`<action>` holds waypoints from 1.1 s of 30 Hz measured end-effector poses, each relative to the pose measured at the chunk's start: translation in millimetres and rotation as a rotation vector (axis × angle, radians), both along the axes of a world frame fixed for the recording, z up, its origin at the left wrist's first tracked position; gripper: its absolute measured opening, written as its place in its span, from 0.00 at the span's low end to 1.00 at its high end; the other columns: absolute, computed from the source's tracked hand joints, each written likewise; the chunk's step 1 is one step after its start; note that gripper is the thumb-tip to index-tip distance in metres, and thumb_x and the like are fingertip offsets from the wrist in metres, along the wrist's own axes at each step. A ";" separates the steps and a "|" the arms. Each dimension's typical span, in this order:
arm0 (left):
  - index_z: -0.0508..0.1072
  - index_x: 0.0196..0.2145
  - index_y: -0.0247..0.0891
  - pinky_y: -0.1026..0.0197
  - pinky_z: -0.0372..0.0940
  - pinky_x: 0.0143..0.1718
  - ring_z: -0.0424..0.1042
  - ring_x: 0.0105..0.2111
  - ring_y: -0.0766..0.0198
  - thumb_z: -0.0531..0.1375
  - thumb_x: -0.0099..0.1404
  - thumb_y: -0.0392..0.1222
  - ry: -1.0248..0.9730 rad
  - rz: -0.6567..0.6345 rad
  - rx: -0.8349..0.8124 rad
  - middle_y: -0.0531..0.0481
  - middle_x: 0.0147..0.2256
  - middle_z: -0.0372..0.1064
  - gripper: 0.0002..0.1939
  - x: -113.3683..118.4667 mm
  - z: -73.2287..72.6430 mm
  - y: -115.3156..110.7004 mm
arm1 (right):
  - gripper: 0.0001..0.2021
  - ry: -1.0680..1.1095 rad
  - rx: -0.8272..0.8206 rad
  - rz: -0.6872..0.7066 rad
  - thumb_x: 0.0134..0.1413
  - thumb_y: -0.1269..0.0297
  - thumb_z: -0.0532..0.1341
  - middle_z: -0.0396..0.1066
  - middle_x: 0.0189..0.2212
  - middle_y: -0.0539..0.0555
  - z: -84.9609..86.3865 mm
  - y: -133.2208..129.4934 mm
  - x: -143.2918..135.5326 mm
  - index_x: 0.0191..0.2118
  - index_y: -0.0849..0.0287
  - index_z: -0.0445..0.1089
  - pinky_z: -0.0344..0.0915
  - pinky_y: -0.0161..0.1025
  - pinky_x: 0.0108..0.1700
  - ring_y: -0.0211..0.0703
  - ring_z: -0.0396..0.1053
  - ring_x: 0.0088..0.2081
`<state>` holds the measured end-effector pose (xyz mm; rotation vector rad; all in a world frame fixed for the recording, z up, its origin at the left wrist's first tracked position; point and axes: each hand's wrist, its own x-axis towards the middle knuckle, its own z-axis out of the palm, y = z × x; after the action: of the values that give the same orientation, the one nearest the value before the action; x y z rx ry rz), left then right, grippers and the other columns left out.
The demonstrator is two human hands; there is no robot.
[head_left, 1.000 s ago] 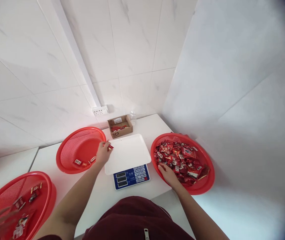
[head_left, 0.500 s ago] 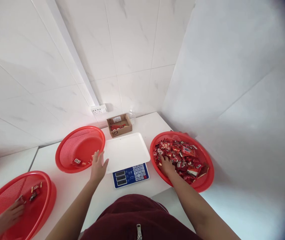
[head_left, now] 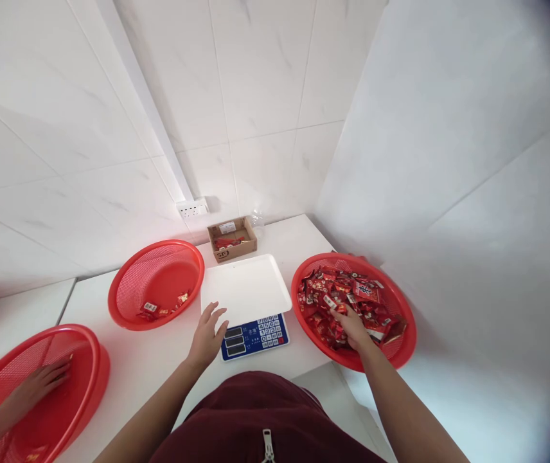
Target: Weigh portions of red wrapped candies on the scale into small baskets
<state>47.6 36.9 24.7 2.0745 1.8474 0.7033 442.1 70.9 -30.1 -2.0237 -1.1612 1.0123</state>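
My left hand (head_left: 209, 337) hovers over the front left corner of a white tray (head_left: 246, 289), fingers apart and nothing in it. The tray lies on a scale with a blue keypad panel (head_left: 256, 337). On the right, a red basket (head_left: 403, 347) holds many red wrapped packets (head_left: 335, 286). Inside it, my right hand (head_left: 349, 325) has its fingers pressed round a small red packet (head_left: 330, 302) with a white label.
Behind the tray stands a cardboard box (head_left: 231, 251) with red items. A red basket (head_left: 157, 249) with several packets is left of the tray. Another person's hand (head_left: 38, 389) reaches into the near-left red basket (head_left: 99, 360). A socket (head_left: 192, 208) is on the wall.
My left hand has moved right, from the left basket's rim to the tray's corner. My right hand has shifted right with a packet at its fingers. The other person's hand has moved further into its basket.
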 end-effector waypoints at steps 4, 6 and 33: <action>0.70 0.46 0.43 0.50 0.61 0.56 0.60 0.57 0.55 0.51 0.65 0.44 -0.019 -0.025 -0.037 0.45 0.53 0.64 0.14 2.2 -0.6 -2.2 | 0.20 0.261 -0.027 -0.040 0.55 0.54 0.53 0.76 0.32 0.57 16.3 -2.9 -1.0 0.50 0.58 0.63 0.70 0.41 0.30 0.45 0.74 0.30; 0.70 0.47 0.42 0.49 0.61 0.56 0.61 0.57 0.55 0.51 0.65 0.44 -0.041 -0.045 -0.055 0.45 0.53 0.65 0.14 3.5 0.4 -2.6 | 0.18 0.475 -0.053 -0.056 0.52 0.53 0.57 0.76 0.30 0.55 29.7 -2.1 -7.5 0.46 0.56 0.65 0.70 0.40 0.28 0.44 0.74 0.28; 0.72 0.42 0.41 0.50 0.57 0.56 0.66 0.50 0.55 0.57 0.60 0.42 -0.458 0.094 -0.324 0.45 0.46 0.70 0.12 -20.7 9.9 -43.6 | 0.18 0.911 -0.239 0.086 0.47 0.66 0.63 0.74 0.27 0.52 67.4 44.8 -179.8 0.46 0.54 0.63 0.64 0.30 0.20 0.35 0.69 0.22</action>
<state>26.9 -6.8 34.5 1.4857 1.6699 0.7658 262.3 115.7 37.3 -1.3618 -0.6395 1.9028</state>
